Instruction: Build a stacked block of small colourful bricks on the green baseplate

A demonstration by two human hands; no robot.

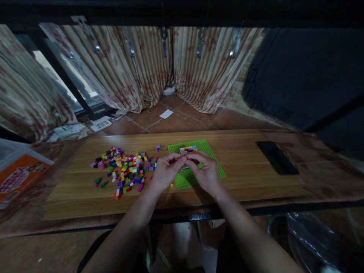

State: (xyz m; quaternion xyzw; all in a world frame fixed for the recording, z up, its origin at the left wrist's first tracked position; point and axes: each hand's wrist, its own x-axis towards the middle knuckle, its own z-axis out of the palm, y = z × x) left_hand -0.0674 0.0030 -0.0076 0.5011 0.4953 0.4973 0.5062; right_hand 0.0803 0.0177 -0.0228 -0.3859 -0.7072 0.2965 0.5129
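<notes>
My left hand point(167, 169) and my right hand point(207, 171) meet fingertip to fingertip over a green studded baseplate point(186, 182). Both are closed in a pinch, and whatever sits between the fingers is too small and hidden to name. Just beyond the fingertips, a low build of toy bricks point(190, 149) in white, yellow, red and blue stands on the baseplate, partly covered by my hands. Left of my left hand spreads a loose pile of coloured toy bricks point(125, 168), with a few purple and green bricks point(158, 147) apart from it near the baseplate's far left corner.
A black phone-like slab point(277, 157) lies on the right of the wooden tabletop point(241, 151). At the far left stands a clear plastic box with an orange label point(21, 176). Curtains point(136, 76) hang behind, and papers point(101, 124) lie beyond the table.
</notes>
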